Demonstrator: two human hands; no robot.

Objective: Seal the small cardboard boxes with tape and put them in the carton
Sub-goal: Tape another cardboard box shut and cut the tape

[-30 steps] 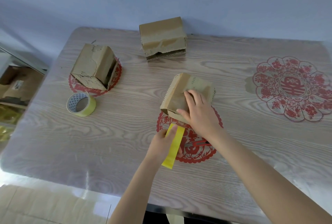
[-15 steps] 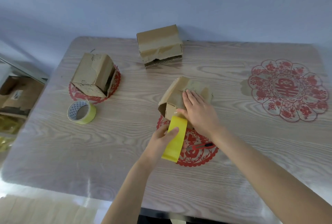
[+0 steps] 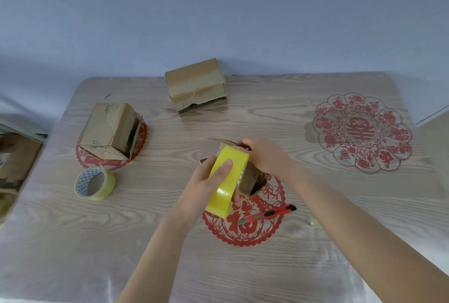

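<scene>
My left hand (image 3: 206, 185) grips a yellow tape roll (image 3: 228, 181) held upright against the near side of a small cardboard box (image 3: 251, 178) in the middle of the table. My right hand (image 3: 266, 157) grips that box from the top and right, hiding most of it. Two more small cardboard boxes stand on the table: one at the back centre (image 3: 196, 85), one at the left (image 3: 111, 130) with an open side facing right. A second, paler tape roll (image 3: 94, 183) lies at the left.
A red utility knife (image 3: 272, 214) lies on the red paper cutting (image 3: 243, 227) just right of my left hand. Another red paper cutting (image 3: 362, 132) is at the right. A brown carton (image 3: 17, 159) sits beyond the table's left edge.
My left hand raised the yellow tape roll up against the box. My right hand shifted from pressing the box's top to gripping it, and the box turned. The knife has come into view.
</scene>
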